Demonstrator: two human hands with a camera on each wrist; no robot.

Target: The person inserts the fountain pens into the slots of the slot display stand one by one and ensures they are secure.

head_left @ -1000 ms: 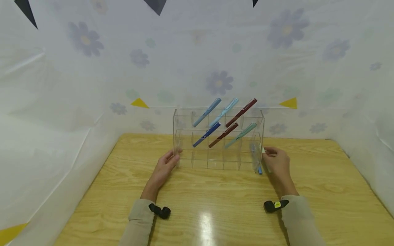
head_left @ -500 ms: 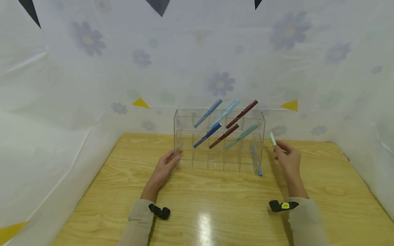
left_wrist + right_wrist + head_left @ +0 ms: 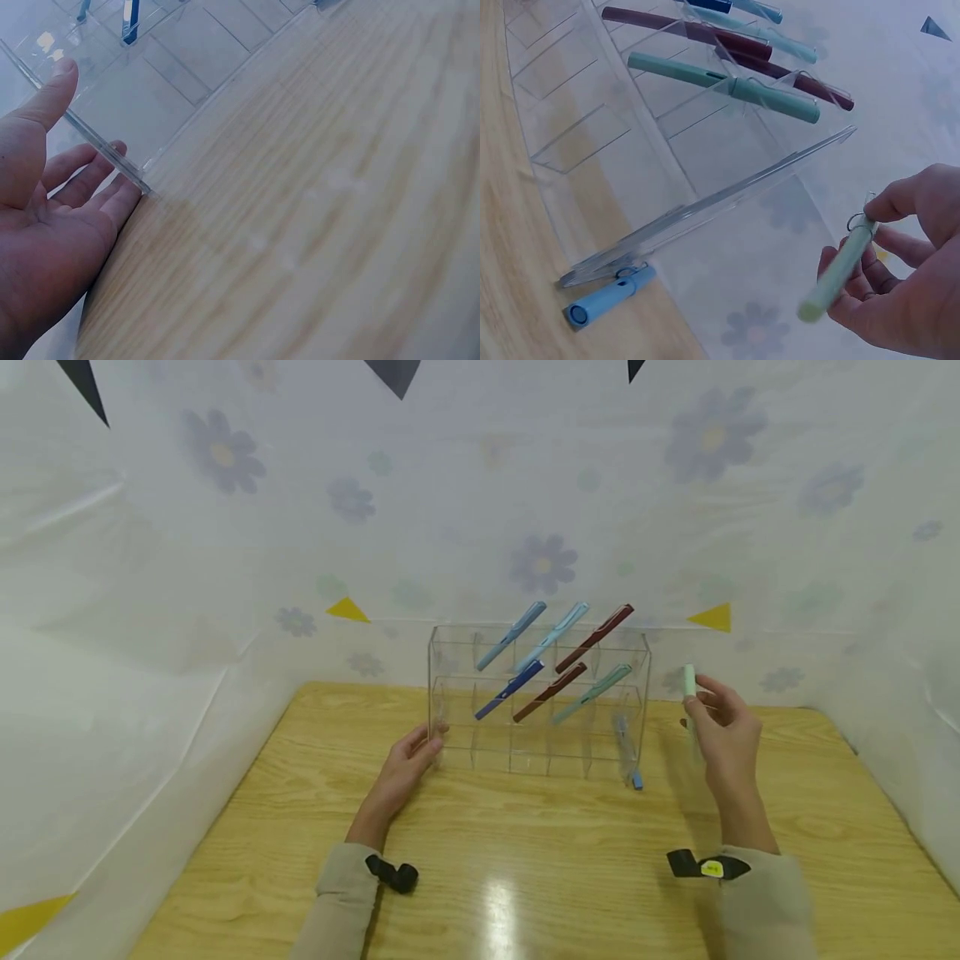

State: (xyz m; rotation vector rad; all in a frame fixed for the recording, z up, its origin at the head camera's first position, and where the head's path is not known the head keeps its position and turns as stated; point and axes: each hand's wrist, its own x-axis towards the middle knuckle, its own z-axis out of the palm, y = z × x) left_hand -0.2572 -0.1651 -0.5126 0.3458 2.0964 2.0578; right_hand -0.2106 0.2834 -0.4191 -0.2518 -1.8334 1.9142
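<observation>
A clear acrylic pen rack stands on the table with pens slanted in its upper two tiers. My left hand rests against the rack's left side, thumb and fingers loosely extended at the panel edge in the left wrist view. To the right of the rack, my right hand pinches a pale green pen between thumb and fingers, raised above the table. A blue pen lies on the table beside the rack's right panel, partly seen through the plastic in the head view.
In the upper tier lean a grey-blue pen, a light blue pen and a maroon pen. Below them sit a dark blue pen, another maroon pen and a teal-green pen. A flowered white sheet hangs behind the wooden table.
My right hand has moved up and rightward, away from the rack's right side, carrying the pale green pen, which now points upward. My left hand has stayed at the rack.
</observation>
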